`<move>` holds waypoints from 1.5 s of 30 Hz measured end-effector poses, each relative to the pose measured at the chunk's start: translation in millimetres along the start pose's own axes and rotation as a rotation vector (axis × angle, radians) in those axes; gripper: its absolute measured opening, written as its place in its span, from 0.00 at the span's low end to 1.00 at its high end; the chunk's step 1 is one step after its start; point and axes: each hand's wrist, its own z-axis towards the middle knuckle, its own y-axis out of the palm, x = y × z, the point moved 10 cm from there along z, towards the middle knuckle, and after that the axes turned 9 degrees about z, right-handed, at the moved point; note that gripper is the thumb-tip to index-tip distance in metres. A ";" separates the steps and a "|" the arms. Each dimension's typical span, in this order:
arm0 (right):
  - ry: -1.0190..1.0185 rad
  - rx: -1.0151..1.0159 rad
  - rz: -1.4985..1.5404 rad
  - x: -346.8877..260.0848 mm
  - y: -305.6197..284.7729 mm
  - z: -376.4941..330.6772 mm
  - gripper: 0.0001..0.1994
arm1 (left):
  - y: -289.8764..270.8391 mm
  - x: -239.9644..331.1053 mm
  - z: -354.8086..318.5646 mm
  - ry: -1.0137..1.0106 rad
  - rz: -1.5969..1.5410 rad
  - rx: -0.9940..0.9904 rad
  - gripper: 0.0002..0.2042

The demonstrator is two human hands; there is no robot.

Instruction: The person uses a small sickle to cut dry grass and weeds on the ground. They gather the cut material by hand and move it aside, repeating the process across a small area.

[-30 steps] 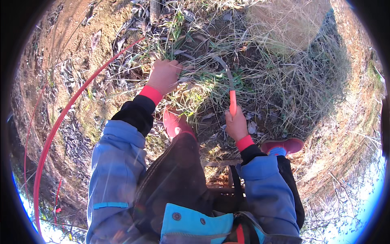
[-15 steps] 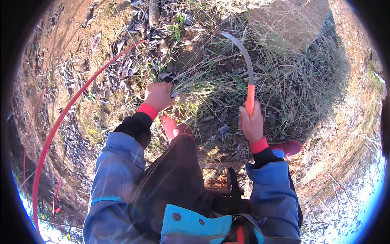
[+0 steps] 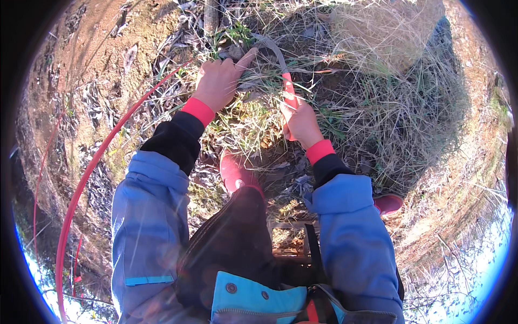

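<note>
My right hand is closed round the orange handle of a sickle. The sickle's curved grey blade arcs up and left, its tip among grass by the base of a thin trunk. Left of the blade, my left hand reaches over the ground with its index finger stretched toward the blade. The other fingertips are partly hidden under that hand, and no held thing shows there. Dry and green grass lies below and between both hands.
A heap of cut-looking dry grass spreads to the right, partly in shadow. A long red cane-like stem arches along the left. Brown leaves cover soil near the trunk. My red shoe stands close below the hands; another shoe is farther right.
My left hand has moved up and slightly right, its index finger now extended. My right hand has carried the sickle left and upward, bringing its blade close to the left hand.
</note>
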 end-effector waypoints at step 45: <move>-0.076 0.324 -1.091 26.6 -241.8 -197.8 0.11 | 81.6 63.3 -113.2 0.010 -0.096 -0.420 0.18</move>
